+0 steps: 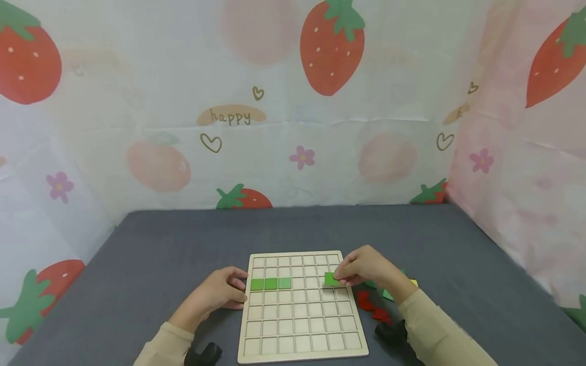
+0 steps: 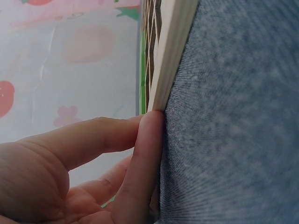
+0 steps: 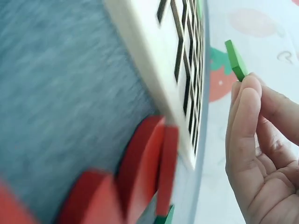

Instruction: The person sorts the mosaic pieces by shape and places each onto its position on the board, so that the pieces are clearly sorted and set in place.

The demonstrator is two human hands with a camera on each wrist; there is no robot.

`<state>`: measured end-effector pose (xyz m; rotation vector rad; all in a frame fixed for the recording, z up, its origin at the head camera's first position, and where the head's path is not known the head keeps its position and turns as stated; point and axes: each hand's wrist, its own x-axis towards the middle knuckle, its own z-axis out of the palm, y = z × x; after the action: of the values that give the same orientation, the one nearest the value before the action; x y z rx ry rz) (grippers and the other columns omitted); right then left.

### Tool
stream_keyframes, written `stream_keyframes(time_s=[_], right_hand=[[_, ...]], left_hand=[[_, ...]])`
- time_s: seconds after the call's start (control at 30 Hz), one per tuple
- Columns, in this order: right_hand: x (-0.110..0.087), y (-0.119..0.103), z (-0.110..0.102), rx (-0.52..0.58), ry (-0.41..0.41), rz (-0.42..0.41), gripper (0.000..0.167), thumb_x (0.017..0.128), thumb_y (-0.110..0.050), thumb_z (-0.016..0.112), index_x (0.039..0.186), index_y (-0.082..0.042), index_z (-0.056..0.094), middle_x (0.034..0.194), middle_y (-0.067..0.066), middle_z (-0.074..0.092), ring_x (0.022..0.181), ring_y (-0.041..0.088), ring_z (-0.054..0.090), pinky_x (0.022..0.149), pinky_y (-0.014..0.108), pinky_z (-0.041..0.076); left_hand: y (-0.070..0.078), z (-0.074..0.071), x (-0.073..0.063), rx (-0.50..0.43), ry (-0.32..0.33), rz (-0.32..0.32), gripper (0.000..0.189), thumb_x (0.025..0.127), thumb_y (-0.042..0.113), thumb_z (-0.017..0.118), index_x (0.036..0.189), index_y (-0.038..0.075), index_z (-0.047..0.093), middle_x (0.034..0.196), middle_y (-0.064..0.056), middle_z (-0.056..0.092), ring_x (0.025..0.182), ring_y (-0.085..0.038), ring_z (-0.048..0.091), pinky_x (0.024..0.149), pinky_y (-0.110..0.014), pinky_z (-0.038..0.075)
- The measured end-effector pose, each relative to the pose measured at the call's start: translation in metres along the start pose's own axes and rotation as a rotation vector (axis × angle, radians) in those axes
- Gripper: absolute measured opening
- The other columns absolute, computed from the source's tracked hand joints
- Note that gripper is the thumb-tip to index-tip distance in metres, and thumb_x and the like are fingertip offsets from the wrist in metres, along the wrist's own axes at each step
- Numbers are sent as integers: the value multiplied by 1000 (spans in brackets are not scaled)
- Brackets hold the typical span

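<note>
A pale wooden grid board (image 1: 302, 358) lies on the grey cloth. Three green square tiles (image 1: 271, 283) fill neighbouring cells at the left end of one of its rows. At the board's left edge is my left hand (image 1: 215, 292), its fingertips touching the side; the left wrist view shows fingers (image 2: 149, 140) against the wooden rim. My right hand (image 1: 368, 267) pinches a green square tile (image 1: 330, 279) by its edge between thumb and fingers, over the board's right side. In the right wrist view that tile (image 3: 236, 60) is held raised above the board.
Several red pieces (image 1: 366, 301) lie right of the board, below the right forearm. Green pieces (image 1: 387, 295) and a yellow piece (image 1: 414, 282) are beside them, partly hidden by that arm. A printed curtain (image 1: 284, 127) hangs behind the grey-covered table (image 1: 183, 229).
</note>
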<state>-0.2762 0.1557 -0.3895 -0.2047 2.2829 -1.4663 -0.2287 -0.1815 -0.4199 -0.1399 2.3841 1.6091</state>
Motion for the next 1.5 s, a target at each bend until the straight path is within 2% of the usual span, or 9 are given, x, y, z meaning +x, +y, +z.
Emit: stream_keyframes(time_s=[0.37,0.57,0.93,1.3,1.5], right_hand=[[20,-17,18,16,-2,84,11,84,-8,77,92,1,77,75,9,74,62,12,69,66,27,62],[26,-19,26,1,-22,69,10,84,-8,77,90,0,77,74,8,74,61,11,69,64,26,62],[35,-24,43,25,-9,80,8,82,-2,78,87,3,76,69,10,73,56,11,67,60,26,61],[40,-29,55,-19,8,91,5,82,-2,77,84,2,76,70,11,73,55,11,66,58,26,61],[40,-33,59,-66,17,91,5,82,-1,77,81,3,76,69,12,72,53,12,66,56,26,60]], left_hand=[[1,0,0,0,1,1,55,77,-13,71,129,-8,54,95,-15,55,72,-20,63,64,-34,62],[0,0,1,-2,-24,15,55,78,-14,70,130,-10,53,95,-15,54,73,-20,62,65,-34,62],[-1,0,1,-3,-25,21,55,78,-13,70,130,-10,52,95,-15,54,72,-19,61,65,-35,62],[1,0,0,-7,-26,16,54,78,-13,70,129,-10,53,95,-15,54,72,-19,61,64,-34,62],[2,1,-1,-9,-4,5,54,77,-14,70,128,-9,54,94,-14,54,71,-19,62,63,-34,62]])
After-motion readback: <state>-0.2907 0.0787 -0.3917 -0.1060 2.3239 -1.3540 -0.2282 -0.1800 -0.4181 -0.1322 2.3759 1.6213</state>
